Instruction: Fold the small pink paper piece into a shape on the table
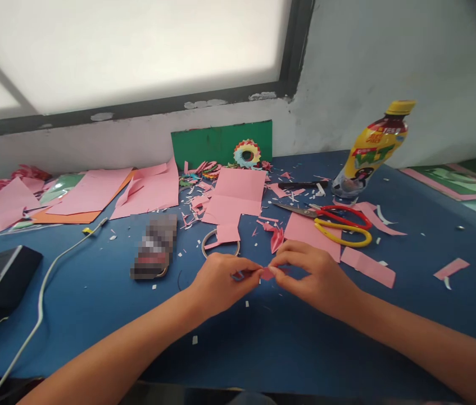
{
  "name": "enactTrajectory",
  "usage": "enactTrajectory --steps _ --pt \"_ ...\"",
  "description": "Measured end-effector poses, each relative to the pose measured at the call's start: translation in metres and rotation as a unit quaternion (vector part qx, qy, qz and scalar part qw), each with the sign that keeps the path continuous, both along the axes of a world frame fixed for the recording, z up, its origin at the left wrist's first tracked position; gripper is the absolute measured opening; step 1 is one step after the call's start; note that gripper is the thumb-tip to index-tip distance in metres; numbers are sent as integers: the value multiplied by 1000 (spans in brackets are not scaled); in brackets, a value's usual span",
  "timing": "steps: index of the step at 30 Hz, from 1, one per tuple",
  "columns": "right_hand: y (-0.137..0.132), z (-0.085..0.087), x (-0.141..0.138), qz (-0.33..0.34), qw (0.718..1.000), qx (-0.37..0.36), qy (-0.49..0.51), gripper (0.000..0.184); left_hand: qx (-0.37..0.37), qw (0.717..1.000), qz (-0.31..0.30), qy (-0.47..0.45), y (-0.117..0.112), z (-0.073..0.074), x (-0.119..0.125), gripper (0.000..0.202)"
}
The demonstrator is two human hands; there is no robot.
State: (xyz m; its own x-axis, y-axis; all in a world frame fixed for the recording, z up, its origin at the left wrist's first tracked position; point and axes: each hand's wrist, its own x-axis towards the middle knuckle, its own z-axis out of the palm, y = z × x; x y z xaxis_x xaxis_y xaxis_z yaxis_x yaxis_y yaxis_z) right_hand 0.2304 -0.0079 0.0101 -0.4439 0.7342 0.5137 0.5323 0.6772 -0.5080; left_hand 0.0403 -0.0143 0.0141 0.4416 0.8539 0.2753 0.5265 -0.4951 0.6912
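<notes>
A small piece of pink paper (267,274) is pinched between my two hands above the blue table. My left hand (226,279) grips its left end between thumb and fingers. On the other end, my right hand (314,274) closes thumb and forefinger. The fingers cover most of the paper, so its folds are hard to make out. Just beyond lies a folded pink paper shape (277,239). Scissors (343,224) with one red and one yellow handle rest on a pink sheet (300,233) past my right hand. A ring-shaped roll (203,246) lies behind my left hand, partly under pink paper.
A yellow-capped bottle (370,149) stands at the back right. Toward the left are a blurred phone (155,247), a white cable (41,298) and a black box (4,278). Pink sheets (90,191), paper scraps and a green board (208,145) line the back.
</notes>
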Motion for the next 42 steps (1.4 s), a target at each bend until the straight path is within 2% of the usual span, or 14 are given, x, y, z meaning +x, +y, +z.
enactTrajectory --steps 6,10,13,17,19,20,22,24,27,30,32,35,38,42 --pt "-1 -1 -2 -7 984 158 -78 12 142 990 15 13 -5 -6 6 13" --pt "-1 3 -2 -28 981 168 -90 15 223 974 -19 26 -5 -4 5 16" --pt "6 6 5 -47 982 154 -94 15 239 970 -14 34 -5 0 4 16" --pt "21 10 19 -89 991 80 -57 14 189 981 34 -21 -4 8 1 12" --pt "24 12 21 -73 996 -49 1 13 126 986 89 -69 -3 11 -1 11" --pt "24 12 20 -44 989 -136 33 13 85 985 115 -94 -2 11 -1 11" --pt "21 11 15 41 948 -301 91 18 1 979 143 -148 0 11 -1 13" --pt "15 8 8 90 908 -389 126 22 -64 970 140 -187 2 7 0 17" --pt "8 3 1 88 893 -410 164 25 -71 975 120 -173 3 1 2 20" --pt "6 0 -1 52 902 -394 166 25 24 992 80 -99 3 -4 1 17" --pt "7 -1 0 46 912 -382 141 26 48 996 44 -66 3 -5 0 20" --pt "11 -2 2 90 919 -369 108 26 -56 996 3 -69 6 -5 -1 36" --pt "17 -1 6 125 916 -369 95 23 -188 975 -14 -116 11 -4 -1 36" --pt "21 0 11 149 921 -357 37 25 -236 959 3 -159 18 -6 2 28"
